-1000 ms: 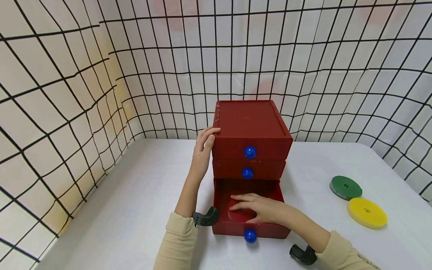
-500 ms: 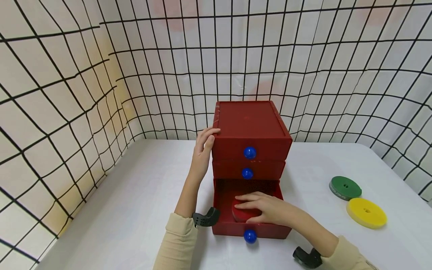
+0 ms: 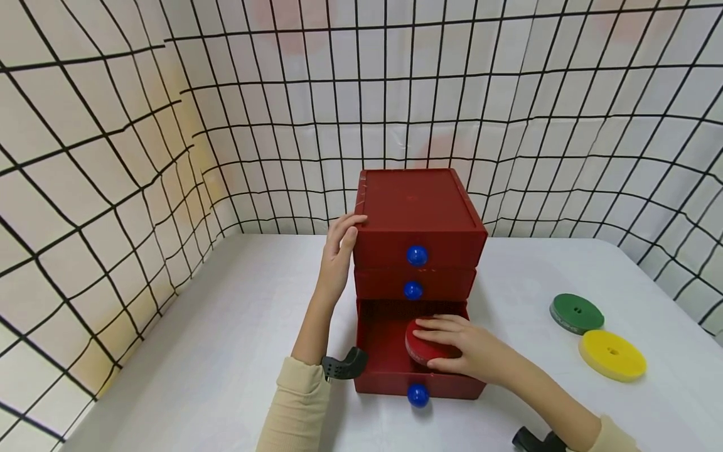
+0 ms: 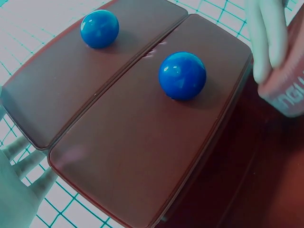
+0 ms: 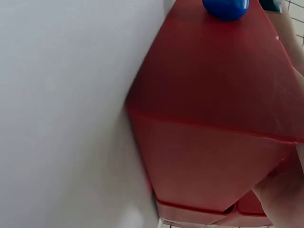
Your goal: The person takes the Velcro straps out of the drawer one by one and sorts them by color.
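Note:
A red drawer cabinet [image 3: 415, 201] stands in front of me in the head view, its bottom drawer [image 3: 390, 382] pulled out. Against the cabinet's upper left side rests my left hand [image 3: 337, 260], fingers extended, fingertips over the top edge. Inside the drawer my right hand [image 3: 480, 351] holds a red disc [image 3: 419, 347], fingers across its top and thumb at the near edge. The disc tilts, and much of it is hidden under the hand. White lettering shows on the disc's rim [image 4: 289, 97] in the left wrist view. The right wrist view shows mostly the drawer's outside [image 5: 209, 156].
On the white table [image 3: 226, 326] to the right lie a green disc [image 3: 577, 313] and a yellow disc [image 3: 612, 356], edges close together. Blue knobs [image 3: 417, 255] stick out from the drawer fronts. Black-grid netting [image 3: 294, 125] encloses the back and sides.
My right hand has shifted to the right within the drawer, bringing the red disc along, and the disc now tilts more. The left hand stays in place on the cabinet.

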A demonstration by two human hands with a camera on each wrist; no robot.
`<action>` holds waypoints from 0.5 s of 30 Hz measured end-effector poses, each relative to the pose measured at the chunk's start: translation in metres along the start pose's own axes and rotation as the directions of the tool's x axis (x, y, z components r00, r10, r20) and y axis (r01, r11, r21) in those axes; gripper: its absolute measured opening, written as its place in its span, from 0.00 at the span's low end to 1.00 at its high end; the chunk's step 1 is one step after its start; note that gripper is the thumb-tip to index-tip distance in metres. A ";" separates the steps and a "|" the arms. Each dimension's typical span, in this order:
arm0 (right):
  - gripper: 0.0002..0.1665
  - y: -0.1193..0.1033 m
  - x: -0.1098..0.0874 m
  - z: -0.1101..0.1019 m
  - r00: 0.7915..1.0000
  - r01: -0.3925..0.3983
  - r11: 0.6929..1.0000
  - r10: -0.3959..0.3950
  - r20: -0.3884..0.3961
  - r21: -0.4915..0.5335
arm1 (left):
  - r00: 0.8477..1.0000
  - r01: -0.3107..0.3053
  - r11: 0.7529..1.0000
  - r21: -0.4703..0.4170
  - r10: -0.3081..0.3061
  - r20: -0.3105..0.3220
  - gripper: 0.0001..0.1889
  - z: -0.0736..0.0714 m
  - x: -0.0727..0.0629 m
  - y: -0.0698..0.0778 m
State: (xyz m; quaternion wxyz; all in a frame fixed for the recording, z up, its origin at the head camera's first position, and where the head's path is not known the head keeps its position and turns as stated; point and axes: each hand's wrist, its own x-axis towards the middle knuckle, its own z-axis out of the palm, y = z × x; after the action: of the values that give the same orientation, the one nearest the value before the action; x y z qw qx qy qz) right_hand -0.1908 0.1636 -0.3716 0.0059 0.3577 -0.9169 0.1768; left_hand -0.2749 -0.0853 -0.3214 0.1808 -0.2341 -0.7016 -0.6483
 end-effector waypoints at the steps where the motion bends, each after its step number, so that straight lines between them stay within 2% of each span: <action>1: 0.29 0.000 -0.002 0.000 1.000 -0.005 1.000 0.005 -0.017 -0.005 | 1.000 -0.004 1.000 -0.001 0.004 -0.002 0.18 0.000 0.000 -0.002; 6: 0.29 -0.001 -0.012 0.001 0.993 -0.035 0.999 0.033 -0.112 -0.020 | 1.000 -0.011 1.000 -0.005 0.011 -0.006 0.21 0.000 0.001 -0.005; 9: 0.29 0.000 -0.018 0.003 0.980 -0.042 0.998 0.032 -0.198 -0.046 | 1.000 0.000 1.000 -0.007 0.000 -0.004 0.20 0.000 0.000 -0.003; 12: 0.30 0.001 -0.024 0.006 0.951 -0.034 0.996 0.007 -0.309 -0.085 | 1.000 0.017 1.000 -0.008 -0.017 0.000 0.18 0.001 -0.001 0.006; 15: 0.34 0.002 -0.029 0.007 0.908 -0.008 0.993 -0.043 -0.416 -0.120 | 0.999 0.034 0.999 -0.005 -0.034 0.005 0.18 0.001 -0.004 0.017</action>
State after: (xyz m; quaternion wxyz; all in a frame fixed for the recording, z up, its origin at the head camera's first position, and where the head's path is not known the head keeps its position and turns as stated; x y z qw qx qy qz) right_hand -0.1700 0.1816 -0.3825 0.2246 0.3189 -0.9001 0.1943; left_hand -0.2621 -0.0834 -0.3096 0.1674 -0.2239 -0.7043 -0.6525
